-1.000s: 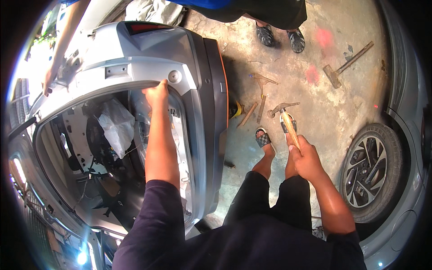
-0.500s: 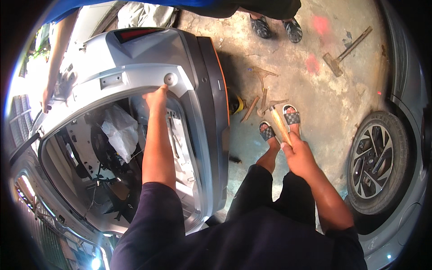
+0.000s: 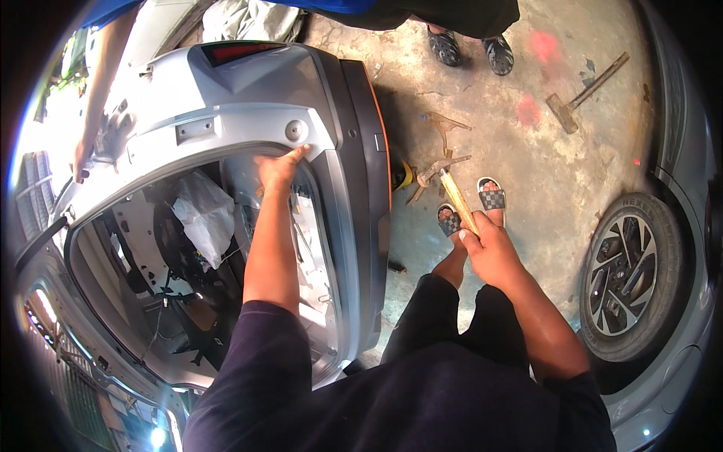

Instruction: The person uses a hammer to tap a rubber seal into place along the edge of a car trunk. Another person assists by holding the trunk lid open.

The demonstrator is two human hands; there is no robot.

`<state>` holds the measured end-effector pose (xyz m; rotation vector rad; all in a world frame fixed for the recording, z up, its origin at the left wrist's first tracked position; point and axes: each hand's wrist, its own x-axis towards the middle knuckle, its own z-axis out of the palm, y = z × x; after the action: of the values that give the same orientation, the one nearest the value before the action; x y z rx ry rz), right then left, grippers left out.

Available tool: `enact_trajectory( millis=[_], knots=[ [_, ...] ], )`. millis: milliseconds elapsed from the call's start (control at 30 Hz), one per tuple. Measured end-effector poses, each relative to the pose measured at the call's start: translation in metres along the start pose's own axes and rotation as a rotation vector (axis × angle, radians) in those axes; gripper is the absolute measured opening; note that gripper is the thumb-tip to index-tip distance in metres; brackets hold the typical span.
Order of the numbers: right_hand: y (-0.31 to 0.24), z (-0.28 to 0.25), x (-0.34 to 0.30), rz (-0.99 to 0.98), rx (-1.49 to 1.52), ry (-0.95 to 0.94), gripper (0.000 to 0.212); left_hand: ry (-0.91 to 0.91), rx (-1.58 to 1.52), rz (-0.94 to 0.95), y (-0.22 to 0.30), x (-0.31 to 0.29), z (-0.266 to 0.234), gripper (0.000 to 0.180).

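Observation:
With thumb stretched over the outside, my left hand (image 3: 279,172) holds the silver edge (image 3: 245,145) of a car's rear opening. Its fingers bend toward the inside, their tips partly hidden. In my right hand (image 3: 491,245) is the wooden handle of a hammer (image 3: 459,197). The hammer's metal head points away from me, above the floor and near my sandalled feet. Just beyond my left hand, a round recess (image 3: 295,130) sits in the car's silver body (image 3: 256,98).
White plastic sheeting (image 3: 203,218) and loose wiring lie inside the car. A sledgehammer (image 3: 584,96) and several tools lie on the concrete floor (image 3: 497,113). Another person's dark clogs (image 3: 497,56) are at the far side. A grey car's wheel (image 3: 621,275) stands at right.
My left thumb has spread farther outward along the edge. My right hand has shifted slightly left and lower, and the hammer has swung left with its head now fully in view.

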<state>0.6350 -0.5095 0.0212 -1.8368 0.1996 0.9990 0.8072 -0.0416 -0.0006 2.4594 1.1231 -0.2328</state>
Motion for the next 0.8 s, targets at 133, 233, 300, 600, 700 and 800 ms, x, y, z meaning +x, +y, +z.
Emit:
enact_trajectory(
  millis=[133,233,300,600,700,800],
  knots=[
    [-0.01,-0.004,0.0,0.098,0.034,-0.062,0.033,-0.026,-0.009,0.003,-0.004,0.012,0.0,0.134],
    [-0.007,0.002,-0.011,0.033,0.025,-0.011,0.032,-0.139,-0.207,0.037,-0.025,0.019,-0.002,0.136],
    [0.005,0.001,-0.024,-0.094,0.027,0.051,0.032,-0.255,-0.089,0.116,-0.036,0.007,-0.012,0.134],
    [0.061,0.017,-0.042,-0.064,0.053,0.037,0.034,-0.226,0.083,0.207,-0.051,-0.043,-0.014,0.145],
    [0.067,0.017,-0.051,-0.071,0.108,0.041,0.033,-0.349,0.33,0.027,-0.117,-0.076,-0.008,0.149],
    [0.079,0.016,-0.054,-0.04,0.095,0.051,0.031,-0.302,0.116,-0.032,-0.12,-0.082,-0.006,0.145]
  ],
)
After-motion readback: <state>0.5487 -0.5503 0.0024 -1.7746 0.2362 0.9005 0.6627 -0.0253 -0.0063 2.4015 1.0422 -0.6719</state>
